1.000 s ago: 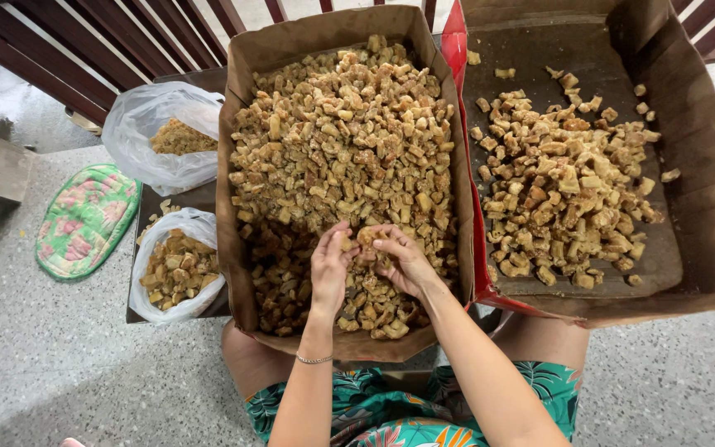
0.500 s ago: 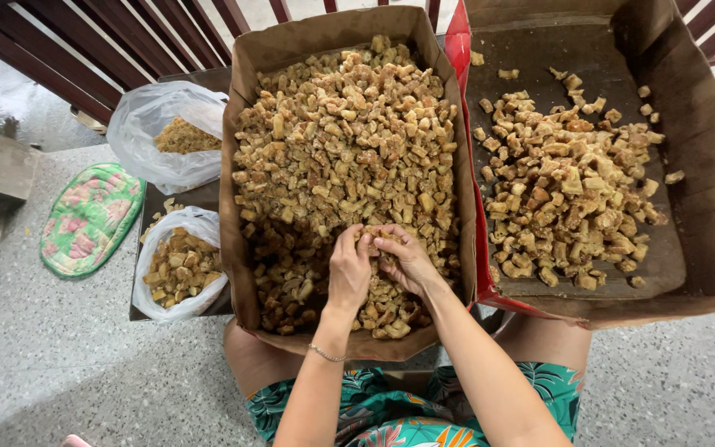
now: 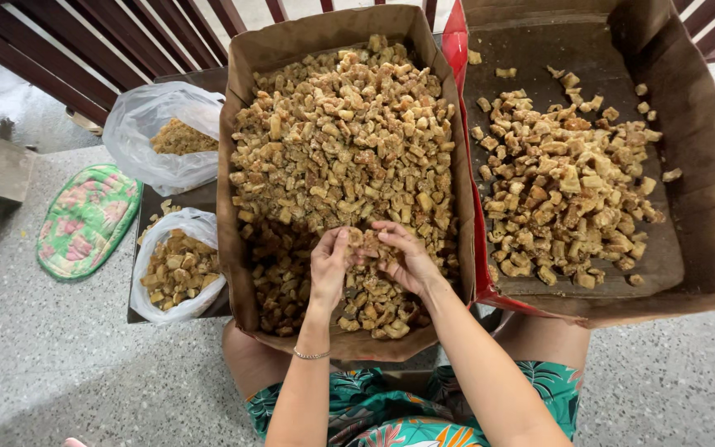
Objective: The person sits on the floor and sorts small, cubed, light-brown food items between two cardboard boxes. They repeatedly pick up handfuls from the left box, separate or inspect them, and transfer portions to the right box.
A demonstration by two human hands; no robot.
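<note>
- Nearest the camera, the person's lap shows a garment with a green leaf print [image 3: 374,406], and both bare forearms reach forward from it; a thin bracelet [image 3: 311,355] circles the left wrist.
- The left hand [image 3: 329,266] and right hand [image 3: 405,257] meet over the near half of a brown cardboard box [image 3: 237,248] that rests on the knees.
- The fingers of both hands are curled together and pinch a small piece [image 3: 363,240] of the golden-brown fried chunks [image 3: 341,141] between them; the two sets of fingertips touch around it, just above the heap.
- That box is filled almost wall to wall with the same chunks, piled higher toward its far end and lower, darker and thinner near the hands.
- Just beside it on the right sits a second cardboard box [image 3: 705,190] with a red edge, touching the first; its chunks [image 3: 564,190] lie in a looser spread across the middle, with bare dark floor of the box showing around them.
- To the left, on a dark tray, a clear plastic bag [image 3: 177,265] holds more chunks, and a second bag [image 3: 159,136] farther back holds finer crumbs.
- Farther left a green flowered cloth pad [image 3: 84,219] lies on the speckled floor [image 3: 59,364].
- Farthest off, dark red-brown railing bars [image 3: 84,41] run across the top.
</note>
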